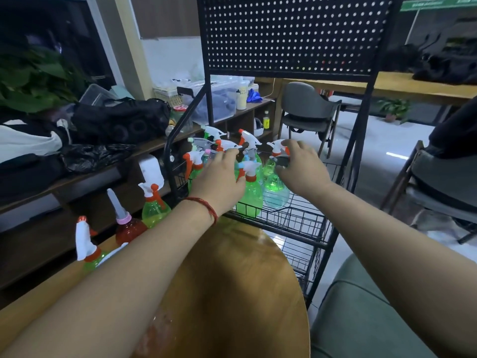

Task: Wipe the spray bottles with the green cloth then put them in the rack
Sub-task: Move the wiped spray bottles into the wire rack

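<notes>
Your right hand (pixel 299 167) has its fingers (pixel 285 171) curled round the sprayer head of the bluish bottle (pixel 276 193), likely seating it upright in the rack basket (pixel 296 219). Your left hand (pixel 219 177) lies over the neighbouring bottles (pixel 249 196), probably to steady them; I can't tell if it grips. Three bottles (pixel 154 205) wait on the surface (pixel 232 280). The green cloth isn't visible.

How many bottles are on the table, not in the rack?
3, left of the left arm: far green bottle by the rack, red pointed-nozzle bottle, near green bottle. The arm may hide others.

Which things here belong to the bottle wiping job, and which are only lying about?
Job: rack; green bottle in it; pale bottle held by right hand; red bottle on table.
Lying about: black bag; plant; grey chair.
</notes>
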Demonstrator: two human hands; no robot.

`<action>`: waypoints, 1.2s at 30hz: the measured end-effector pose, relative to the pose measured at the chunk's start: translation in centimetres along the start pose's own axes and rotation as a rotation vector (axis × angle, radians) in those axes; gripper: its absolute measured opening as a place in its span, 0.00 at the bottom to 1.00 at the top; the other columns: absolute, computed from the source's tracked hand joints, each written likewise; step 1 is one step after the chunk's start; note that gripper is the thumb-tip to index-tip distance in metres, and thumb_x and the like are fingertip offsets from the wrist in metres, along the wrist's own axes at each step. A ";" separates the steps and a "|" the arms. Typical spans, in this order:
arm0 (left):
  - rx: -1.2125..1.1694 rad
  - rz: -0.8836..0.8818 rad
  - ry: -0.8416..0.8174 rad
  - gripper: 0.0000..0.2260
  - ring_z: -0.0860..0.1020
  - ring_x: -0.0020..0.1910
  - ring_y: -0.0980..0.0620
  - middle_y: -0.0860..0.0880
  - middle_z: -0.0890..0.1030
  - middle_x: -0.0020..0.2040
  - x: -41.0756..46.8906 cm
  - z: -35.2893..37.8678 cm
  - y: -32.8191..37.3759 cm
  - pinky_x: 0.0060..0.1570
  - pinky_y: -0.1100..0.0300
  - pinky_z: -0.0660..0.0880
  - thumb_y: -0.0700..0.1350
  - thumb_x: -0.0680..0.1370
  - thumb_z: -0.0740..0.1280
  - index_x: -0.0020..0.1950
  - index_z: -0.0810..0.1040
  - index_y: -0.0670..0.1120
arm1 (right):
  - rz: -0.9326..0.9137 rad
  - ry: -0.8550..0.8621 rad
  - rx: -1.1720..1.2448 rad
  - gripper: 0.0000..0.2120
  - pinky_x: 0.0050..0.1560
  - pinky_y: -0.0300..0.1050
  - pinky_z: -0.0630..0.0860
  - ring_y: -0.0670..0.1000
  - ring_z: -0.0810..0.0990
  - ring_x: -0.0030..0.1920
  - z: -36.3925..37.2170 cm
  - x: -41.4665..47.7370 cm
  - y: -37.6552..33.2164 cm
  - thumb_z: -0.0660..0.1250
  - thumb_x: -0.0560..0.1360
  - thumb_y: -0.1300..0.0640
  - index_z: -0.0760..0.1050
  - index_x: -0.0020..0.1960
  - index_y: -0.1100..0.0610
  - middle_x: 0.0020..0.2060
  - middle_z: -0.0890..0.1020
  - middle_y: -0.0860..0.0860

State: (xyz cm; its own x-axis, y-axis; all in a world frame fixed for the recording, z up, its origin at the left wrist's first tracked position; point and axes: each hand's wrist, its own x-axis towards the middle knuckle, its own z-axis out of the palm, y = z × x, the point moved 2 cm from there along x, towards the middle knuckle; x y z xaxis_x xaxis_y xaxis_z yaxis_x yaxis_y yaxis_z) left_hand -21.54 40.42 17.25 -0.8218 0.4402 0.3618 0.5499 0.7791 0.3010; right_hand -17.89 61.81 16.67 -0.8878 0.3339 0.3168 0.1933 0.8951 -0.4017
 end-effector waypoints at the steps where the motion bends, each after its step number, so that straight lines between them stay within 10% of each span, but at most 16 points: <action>1: -0.002 0.006 0.003 0.23 0.77 0.67 0.47 0.50 0.75 0.71 -0.6 -0.8 -0.3 0.56 0.45 0.81 0.52 0.83 0.66 0.78 0.66 0.54 | -0.020 -0.004 0.004 0.30 0.67 0.59 0.76 0.61 0.70 0.73 -0.1 -0.4 -0.6 0.69 0.79 0.52 0.66 0.79 0.52 0.72 0.73 0.56; 6: 0.054 -0.002 0.003 0.19 0.76 0.64 0.47 0.53 0.75 0.65 -4.1 -4.0 -2.1 0.48 0.54 0.70 0.52 0.82 0.67 0.72 0.69 0.56 | -0.095 -0.006 0.021 0.28 0.68 0.60 0.75 0.61 0.70 0.72 -0.1 -2.2 -4.3 0.69 0.79 0.51 0.67 0.78 0.53 0.72 0.74 0.56; 24: -0.017 -0.278 0.124 0.05 0.80 0.52 0.53 0.59 0.81 0.51 -18.7 -13.3 -14.4 0.50 0.53 0.80 0.54 0.81 0.69 0.56 0.80 0.59 | -0.460 -0.236 0.345 0.17 0.60 0.42 0.71 0.48 0.77 0.65 3.8 -15.2 -18.9 0.71 0.80 0.53 0.78 0.69 0.47 0.66 0.80 0.45; 33: -0.102 -0.448 -0.071 0.21 0.82 0.52 0.52 0.56 0.83 0.53 -21.7 -11.8 -16.8 0.55 0.50 0.82 0.69 0.79 0.67 0.60 0.82 0.56 | -0.607 -0.577 0.288 0.21 0.56 0.32 0.73 0.39 0.77 0.58 7.1 -21.0 -20.8 0.72 0.80 0.53 0.77 0.71 0.41 0.63 0.79 0.35; 36: -0.096 -0.423 -0.120 0.18 0.82 0.48 0.53 0.55 0.84 0.46 -20.9 -11.0 -16.2 0.52 0.51 0.82 0.66 0.76 0.72 0.52 0.85 0.54 | -0.724 -0.543 0.217 0.11 0.49 0.43 0.79 0.43 0.80 0.48 7.7 -22.2 -20.6 0.72 0.81 0.48 0.79 0.63 0.44 0.54 0.82 0.39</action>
State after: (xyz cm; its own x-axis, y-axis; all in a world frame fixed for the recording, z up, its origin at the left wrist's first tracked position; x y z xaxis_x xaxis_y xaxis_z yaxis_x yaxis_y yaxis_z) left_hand -11.60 13.72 14.54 -0.9857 0.1449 0.0865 0.1686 0.8591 0.4833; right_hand -5.40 33.74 11.28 -0.8459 -0.5174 0.1297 -0.5178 0.7381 -0.4327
